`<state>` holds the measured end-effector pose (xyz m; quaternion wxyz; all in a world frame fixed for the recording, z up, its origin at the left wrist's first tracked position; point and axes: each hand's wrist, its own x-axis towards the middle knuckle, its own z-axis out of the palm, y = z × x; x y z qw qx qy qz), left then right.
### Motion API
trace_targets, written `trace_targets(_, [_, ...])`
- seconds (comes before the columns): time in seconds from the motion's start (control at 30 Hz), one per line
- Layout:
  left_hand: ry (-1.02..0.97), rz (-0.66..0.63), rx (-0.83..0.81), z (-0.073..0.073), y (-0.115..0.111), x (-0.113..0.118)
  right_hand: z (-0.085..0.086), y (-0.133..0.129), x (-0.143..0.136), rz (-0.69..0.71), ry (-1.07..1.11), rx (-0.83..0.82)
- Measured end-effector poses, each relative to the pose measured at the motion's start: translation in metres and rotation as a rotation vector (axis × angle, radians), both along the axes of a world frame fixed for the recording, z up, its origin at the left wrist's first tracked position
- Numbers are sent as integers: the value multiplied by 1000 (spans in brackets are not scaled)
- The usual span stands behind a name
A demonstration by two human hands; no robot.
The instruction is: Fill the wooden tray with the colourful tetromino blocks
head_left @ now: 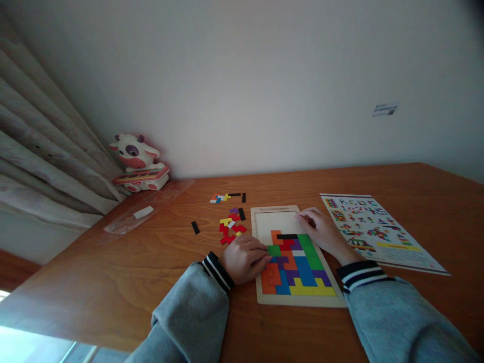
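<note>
A wooden puzzle board [302,301] lies on the table, its lower part filled with colored block pieces and its upper part bare. My left hand [245,258] rests over the board's left edge, its fingers together near a green piece [274,250]; whatever they may hold is hidden. My right hand [321,229] is at the board's upper right edge, thumb and fingers pinched; what is between them is too small to name. Loose red, yellow, purple and black pieces [224,229] lie left of the board.
Behind the loose pieces is another small group [222,197]. A lone black piece [195,227] lies farther left, near clear plastic wrap [124,222]. A cow toy [138,164] stands at the back left. A printed sheet [381,229] lies right of the board.
</note>
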<state>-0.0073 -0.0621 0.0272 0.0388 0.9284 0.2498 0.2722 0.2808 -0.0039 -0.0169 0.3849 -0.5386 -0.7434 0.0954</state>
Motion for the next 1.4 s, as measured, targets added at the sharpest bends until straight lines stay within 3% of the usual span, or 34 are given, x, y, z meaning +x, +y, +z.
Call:
trace_targets(0.2, [-25,32,1,0,-1,0,1,0,-1,6,2,-6])
trace_targets(0.43, [-78,431,51,-10,21,-25,-1,1,0,-1,-9,9])
trace_targets(0.6, [-18,547,20,-13,37,-56,-3,2,1,-5,-8,-1])
trace_targets(0.67, [-17,521,9,-11,38,-62,-3,2,1,-9,-11,-1])
trace_targets(0.83, [25,237,-4,-7,32,-60,-2,1,1,-9,-2,7])
trace_targets(1.03, [41,251,-6,-14,34,-56,-1,1,1,-12,-19,-4])
trace_targets(1.23, [2,140,-20,-18,35,-54,-3,2,1,5,-7,1])
trace_targets(1.4, [38,189,-8,-17,33,-52,-3,2,1,1,-8,2])
